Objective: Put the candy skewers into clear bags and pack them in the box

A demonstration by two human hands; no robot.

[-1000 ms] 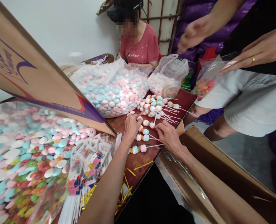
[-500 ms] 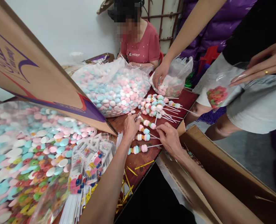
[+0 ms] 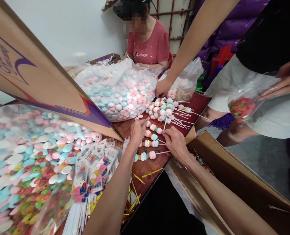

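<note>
Left hand [image 3: 138, 130] pinched on candy end of 1 skewer [image 3: 154, 128] | right hand [image 3: 175, 142] pinched on its stick end | skewer low over table [image 3: 145, 165], beside 3 laid skewers [image 3: 151, 143] | advice: I should keep the stick level, sparing soft candies.

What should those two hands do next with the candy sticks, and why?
My guess is to lay the top candy skewer flat beside the three skewers below it. The right hand has its fingertips at that skewer's stick and the left hand touches its candy end. The three already lie in a row on the table between both hands.
</note>
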